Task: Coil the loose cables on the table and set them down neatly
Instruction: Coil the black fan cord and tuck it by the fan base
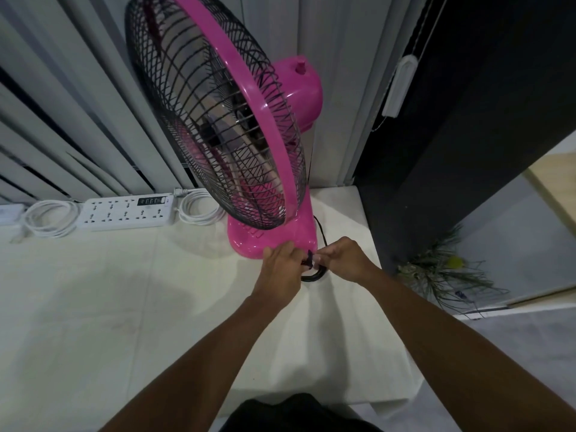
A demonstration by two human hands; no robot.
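Note:
A black cable lies bunched in a small coil on the white table, just in front of the pink fan's base. My left hand and my right hand meet over it, both pinching the coil and a dark tie or plug end between them. A strand of the same black cable runs up behind the fan base. Two white cables lie coiled at the back, on either side of a white power strip.
The pink fan stands tall at the table's back right. Grey vertical blinds hang behind. A dark wall borders the right edge, with a plant on the floor beyond.

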